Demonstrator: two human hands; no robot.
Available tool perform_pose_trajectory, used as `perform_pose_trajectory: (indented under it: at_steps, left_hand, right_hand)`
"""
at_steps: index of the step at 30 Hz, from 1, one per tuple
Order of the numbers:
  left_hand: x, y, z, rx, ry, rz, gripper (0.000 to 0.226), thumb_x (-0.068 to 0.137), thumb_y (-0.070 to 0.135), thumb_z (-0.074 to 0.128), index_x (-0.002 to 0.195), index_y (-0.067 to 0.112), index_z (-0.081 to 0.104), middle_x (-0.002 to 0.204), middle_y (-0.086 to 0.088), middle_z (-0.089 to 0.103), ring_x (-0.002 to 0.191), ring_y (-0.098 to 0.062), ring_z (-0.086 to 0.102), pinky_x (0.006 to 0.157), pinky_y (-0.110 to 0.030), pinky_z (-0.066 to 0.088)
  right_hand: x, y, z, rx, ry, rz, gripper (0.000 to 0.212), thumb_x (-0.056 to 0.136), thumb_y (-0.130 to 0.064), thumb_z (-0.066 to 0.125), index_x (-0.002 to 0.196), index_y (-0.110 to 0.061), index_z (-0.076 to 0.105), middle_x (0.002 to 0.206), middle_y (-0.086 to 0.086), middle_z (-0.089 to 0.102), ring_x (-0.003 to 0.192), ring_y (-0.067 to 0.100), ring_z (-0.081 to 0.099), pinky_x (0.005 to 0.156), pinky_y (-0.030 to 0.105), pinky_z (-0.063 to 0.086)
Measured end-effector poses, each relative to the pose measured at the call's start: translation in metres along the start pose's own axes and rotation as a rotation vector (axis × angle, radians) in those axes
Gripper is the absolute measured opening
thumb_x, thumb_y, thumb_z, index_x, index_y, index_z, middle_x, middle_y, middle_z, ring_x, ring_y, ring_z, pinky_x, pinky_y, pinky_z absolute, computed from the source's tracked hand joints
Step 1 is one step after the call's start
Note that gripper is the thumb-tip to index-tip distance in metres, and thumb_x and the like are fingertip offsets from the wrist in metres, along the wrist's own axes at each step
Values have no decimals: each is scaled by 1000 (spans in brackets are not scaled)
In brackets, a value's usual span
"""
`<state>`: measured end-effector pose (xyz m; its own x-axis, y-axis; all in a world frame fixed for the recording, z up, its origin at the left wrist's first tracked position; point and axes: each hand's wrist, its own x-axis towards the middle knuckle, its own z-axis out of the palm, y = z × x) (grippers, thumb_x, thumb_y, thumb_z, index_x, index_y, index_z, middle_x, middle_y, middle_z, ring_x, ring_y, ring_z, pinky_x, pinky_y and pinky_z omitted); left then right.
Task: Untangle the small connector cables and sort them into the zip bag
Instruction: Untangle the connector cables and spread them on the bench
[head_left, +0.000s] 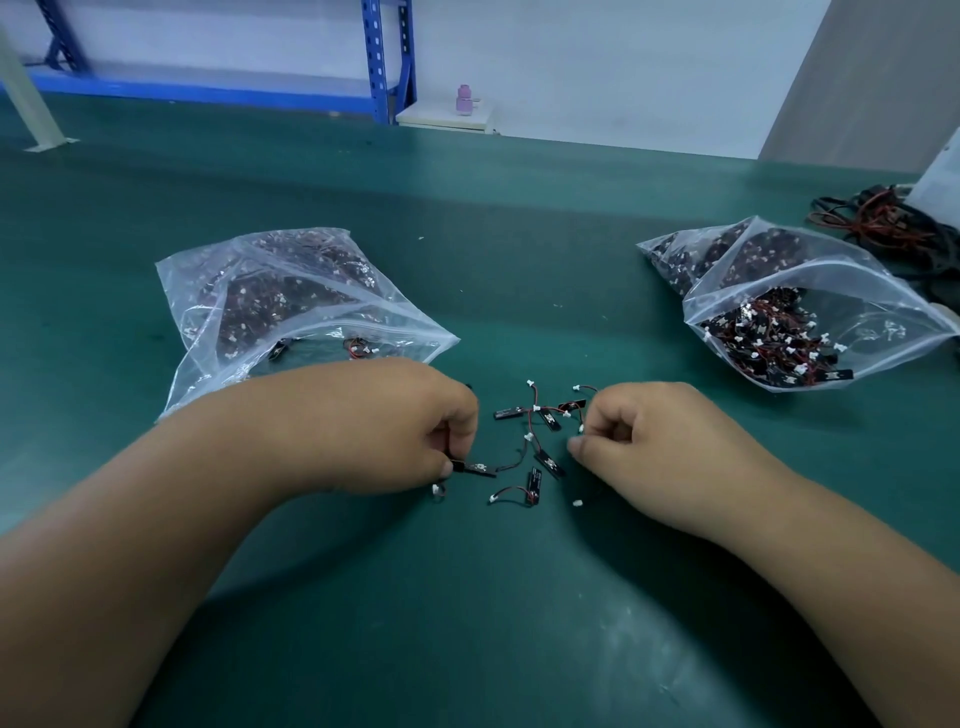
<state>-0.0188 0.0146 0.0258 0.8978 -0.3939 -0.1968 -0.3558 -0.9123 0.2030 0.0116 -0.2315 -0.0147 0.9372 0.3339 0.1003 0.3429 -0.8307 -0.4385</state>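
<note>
Green bench mat (467, 623): left hand (410, 431) is pinching one connector cable (474, 469) from the tangle (540, 415); right hand (644, 441) curled, grip unclear. Next: freeing it w/o snagging.

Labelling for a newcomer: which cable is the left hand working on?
On the green table, find the loose cables at the centre. It is the one nearest left: its black tab is pinched by the left hand, apart from the cluster.

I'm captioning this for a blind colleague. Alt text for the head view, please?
The left hand pinches one cable from a tangle on a green table; the right hand, fingers curled, sits opposite. A left zip bag and a right zip bag hold more cables.
</note>
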Motion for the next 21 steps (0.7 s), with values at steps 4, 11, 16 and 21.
perform_pose_trajectory:
  at_steps: [4, 11, 16, 21]
  left_hand:
    - [-1, 2, 0, 29, 13, -21, 10, 86, 34, 63, 85, 41, 56, 81, 22, 60, 74, 7, 54, 62, -18, 42]
    - [0, 10, 4, 6, 25, 32, 10, 86, 42, 65, 86, 39, 55, 88, 18, 57, 81, 2, 55, 73, -25, 49]
    - [5, 13, 10, 9, 81, 103, 12, 87, 37, 63, 98, 39, 58, 98, 17, 50, 100, -6, 49, 91, -31, 45]
    - [6, 16, 13, 28, 106, 118, 7, 89, 39, 61, 89, 32, 61, 99, 15, 50, 102, -8, 48, 93, -34, 45]
  right_hand:
    - [-3, -3, -1, 37, 108, -53, 24, 78, -47, 69, 71, -28, 57, 66, -24, 57, 56, 6, 49, 54, 26, 32]
    - [-4, -11, 6, -71, 117, -124, 34, 74, -59, 68, 73, -32, 47, 83, -12, 50, 81, 3, 48, 85, 37, 34]
    - [-4, -11, 7, -111, 52, -124, 33, 71, -64, 64, 80, -35, 49, 91, -16, 45, 94, 9, 42, 84, 35, 25]
    - [-4, -13, 10, -115, 47, -144, 20, 76, -51, 71, 79, -37, 58, 97, -20, 44, 99, 7, 37, 83, 29, 17]
